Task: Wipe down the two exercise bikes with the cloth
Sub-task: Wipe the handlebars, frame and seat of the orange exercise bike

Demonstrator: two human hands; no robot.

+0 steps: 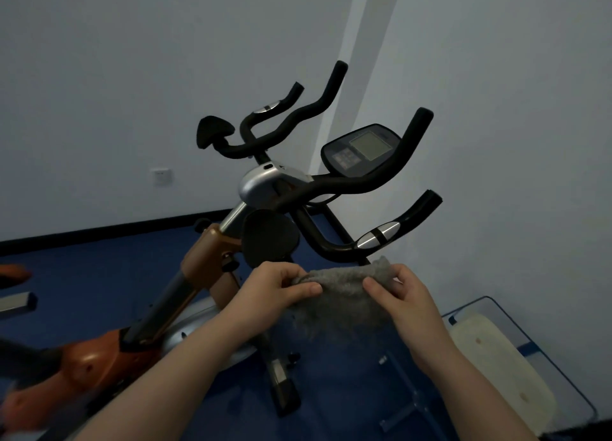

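A grey fuzzy cloth (344, 295) hangs between my two hands in front of the exercise bike. My left hand (275, 288) pinches its left top edge and my right hand (400, 295) pinches the right top edge. The exercise bike (265, 182) stands just beyond, with black curved handlebars (364, 182), a console screen (361, 149), a silver stem cover and an orange frame (205, 258) running down to the lower left. Part of a second orange bike (13, 273) shows at the left edge.
A white wall with a socket (162, 175) stands behind the bike, above a blue floor (99, 275). A cream board in a dark wire frame (503, 367) lies at the lower right against the wall. A grey metal bar (16, 303) juts in at the left.
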